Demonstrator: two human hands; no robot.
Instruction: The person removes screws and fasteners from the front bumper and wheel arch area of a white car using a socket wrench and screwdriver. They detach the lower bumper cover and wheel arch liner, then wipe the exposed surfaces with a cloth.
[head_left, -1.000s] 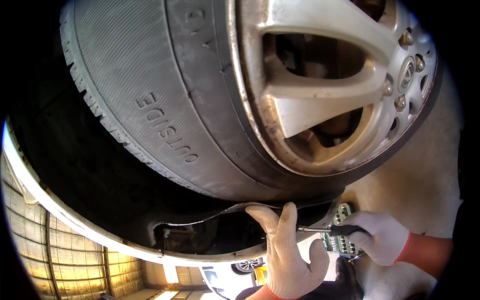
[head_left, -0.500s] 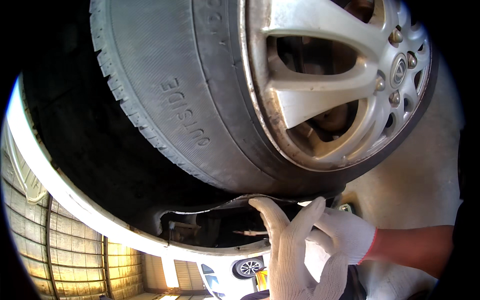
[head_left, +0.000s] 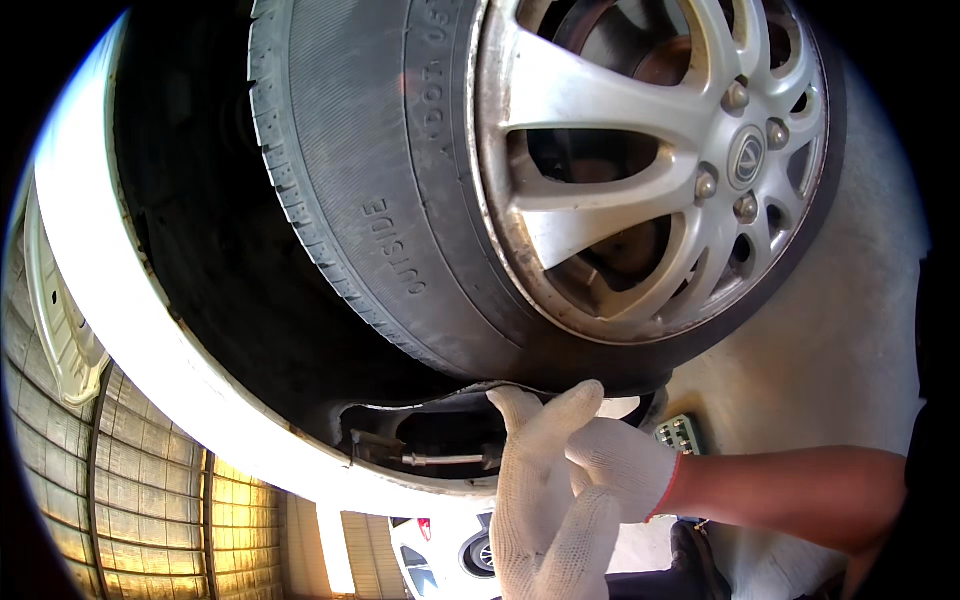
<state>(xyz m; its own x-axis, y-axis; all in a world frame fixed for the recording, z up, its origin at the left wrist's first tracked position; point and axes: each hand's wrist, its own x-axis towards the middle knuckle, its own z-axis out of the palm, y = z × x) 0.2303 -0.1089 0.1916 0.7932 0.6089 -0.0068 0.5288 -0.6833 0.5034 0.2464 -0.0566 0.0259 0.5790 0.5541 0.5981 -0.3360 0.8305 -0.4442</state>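
A white knit glove covers my left hand (head_left: 535,490), which rises from the lower edge with two fingers stretched upward and apart. Its fingertips are at the torn-looking lower edge of the black wheel-arch liner (head_left: 425,403), just below the tyre (head_left: 370,180). Behind it and to its right, my gloved right hand (head_left: 635,468) is closed; what its fingers hold is hidden. A metal rod (head_left: 445,460) with a dark end lies in the gap beneath the liner, in line with both hands. The dark end runs up to my left glove, where it disappears from sight.
The scene lies sideways. A silver alloy wheel (head_left: 610,200) fills the upper right. The white bodywork edge (head_left: 260,420) curves around the arch. On the floor, a green case with small metal pieces (head_left: 680,433) sits near my right wrist. A dark shoe (head_left: 692,565) and another car's wheel (head_left: 483,556) show below.
The whole view has shifted, with wheel and hands appearing further left. The rod shows more of its length, its far end now beside a bracket inside the gap. The green case has come into fuller view.
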